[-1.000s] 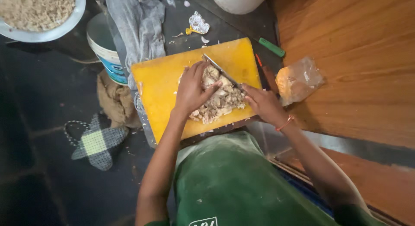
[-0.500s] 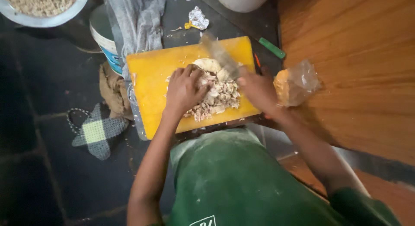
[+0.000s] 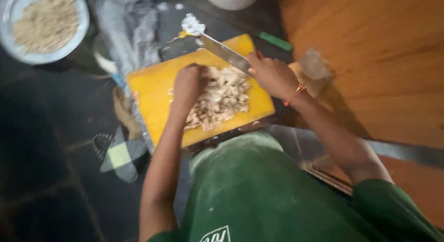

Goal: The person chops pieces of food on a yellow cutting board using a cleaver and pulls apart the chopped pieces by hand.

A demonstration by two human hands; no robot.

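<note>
Chopped pale meat (image 3: 221,99) lies heaped on the right half of the yellow cutting board (image 3: 152,91), reaching toward its near edge. Our left hand (image 3: 188,84) presses curled fingers against the heap's left side, gripping nothing that we can make out. Our right hand (image 3: 273,75) is closed around the handle of a knife (image 3: 225,52), whose blade slants out past the board's far edge. Beyond the board's right corner we see a clear plastic bag (image 3: 314,66), blurred, and a small green stick (image 3: 275,41).
</note>
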